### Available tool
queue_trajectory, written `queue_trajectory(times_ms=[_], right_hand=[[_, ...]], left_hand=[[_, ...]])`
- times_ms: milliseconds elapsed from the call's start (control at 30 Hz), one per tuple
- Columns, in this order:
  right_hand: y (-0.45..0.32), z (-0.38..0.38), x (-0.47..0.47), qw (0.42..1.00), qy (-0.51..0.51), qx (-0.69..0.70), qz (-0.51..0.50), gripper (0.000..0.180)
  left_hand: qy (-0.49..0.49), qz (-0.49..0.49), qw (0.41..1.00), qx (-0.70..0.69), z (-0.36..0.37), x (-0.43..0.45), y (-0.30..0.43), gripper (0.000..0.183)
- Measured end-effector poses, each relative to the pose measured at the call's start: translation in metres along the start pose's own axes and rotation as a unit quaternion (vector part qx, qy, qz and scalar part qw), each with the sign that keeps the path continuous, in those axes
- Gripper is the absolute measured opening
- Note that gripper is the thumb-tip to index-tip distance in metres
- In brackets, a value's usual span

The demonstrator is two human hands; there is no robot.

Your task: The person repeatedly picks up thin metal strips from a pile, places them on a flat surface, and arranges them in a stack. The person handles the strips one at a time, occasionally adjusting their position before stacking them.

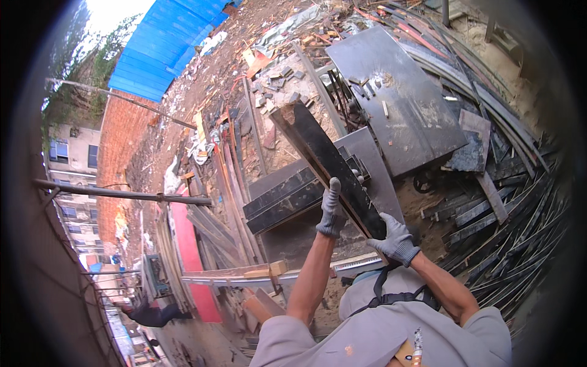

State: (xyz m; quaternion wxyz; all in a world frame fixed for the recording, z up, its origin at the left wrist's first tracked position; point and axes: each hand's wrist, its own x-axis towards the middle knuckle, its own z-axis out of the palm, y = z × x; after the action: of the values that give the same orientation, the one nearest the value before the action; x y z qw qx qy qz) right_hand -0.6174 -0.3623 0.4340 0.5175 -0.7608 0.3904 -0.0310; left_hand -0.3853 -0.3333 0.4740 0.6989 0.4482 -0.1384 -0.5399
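Observation:
A long dark wooden board (337,172), perhaps several boards stacked together, slants across the middle, held in both hands. My left hand (333,208), in a grey knitted glove, grips its left edge around the middle. My right hand (394,236), gloved alike, clasps the end nearest my body. Beneath and to the left, more black boards (284,199) lie on a dark work table (293,247). Beside the held wood are metal parts (355,165) of what looks like a table saw, partly hidden by it.
A large metal sheet table (403,101) carries small offcuts. Dark strips (513,247) are heaped at right. A long straight rail (302,275) crosses near my body. A red board (195,257) and planks lie left. A person (156,315) in dark clothes is at lower left.

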Motion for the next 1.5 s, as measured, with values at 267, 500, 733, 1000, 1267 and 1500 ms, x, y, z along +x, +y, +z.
queue_trajectory(times_ms=[267, 500, 733, 1000, 1267, 1500], right_hand=[[0.021, -0.002, 0.02, 0.97, 0.189, 0.12, -0.095, 0.097], [0.019, -0.081, 0.004, 0.921, 0.183, 0.341, 0.037, 0.085], [0.012, -0.104, -0.014, 0.792, 0.209, 0.571, -0.057, 0.054], [0.049, -0.098, -0.046, 0.782, 0.261, 0.562, -0.068, 0.053], [0.047, -0.105, -0.035, 0.761, 0.249, 0.583, -0.134, 0.06], [-0.005, -0.062, -0.001, 0.781, 0.047, 0.611, -0.118, 0.085]], left_hand=[[0.24, 0.154, 0.883, 0.372, -0.072, 0.003, 0.073, 0.094], [0.193, 0.206, 0.454, 0.845, -0.169, 0.008, 0.082, 0.12], [0.157, 0.108, 0.47, 0.862, -0.235, 0.068, 0.069, 0.116], [0.113, 0.096, 0.535, 0.832, -0.285, 0.11, 0.031, 0.077], [0.154, 0.232, 0.498, 0.821, -0.197, 0.088, 0.04, 0.095], [-0.204, -0.034, 0.86, 0.466, -0.003, -0.035, -0.076, 0.139]])
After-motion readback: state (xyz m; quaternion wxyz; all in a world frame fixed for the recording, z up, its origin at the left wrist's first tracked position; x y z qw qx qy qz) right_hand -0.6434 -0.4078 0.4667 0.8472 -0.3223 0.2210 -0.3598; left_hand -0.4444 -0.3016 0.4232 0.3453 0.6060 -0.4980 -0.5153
